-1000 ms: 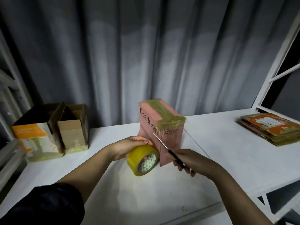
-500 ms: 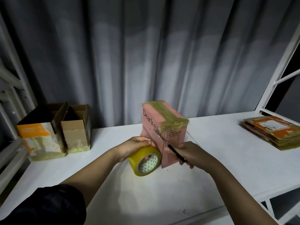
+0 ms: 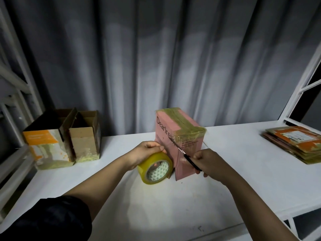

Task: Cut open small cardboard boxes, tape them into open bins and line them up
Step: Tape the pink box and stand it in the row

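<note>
At far left, two open bins (image 3: 62, 138)

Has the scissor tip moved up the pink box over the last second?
Yes. The scissors in the right hand shifted up and left against the pink box, the tip now at its taped front edge.

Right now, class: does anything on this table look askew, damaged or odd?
Mildly. The tape on the pink box is wrinkled, with ragged ends overhanging its top edge. The two open bins stand neatly side by side.
</note>
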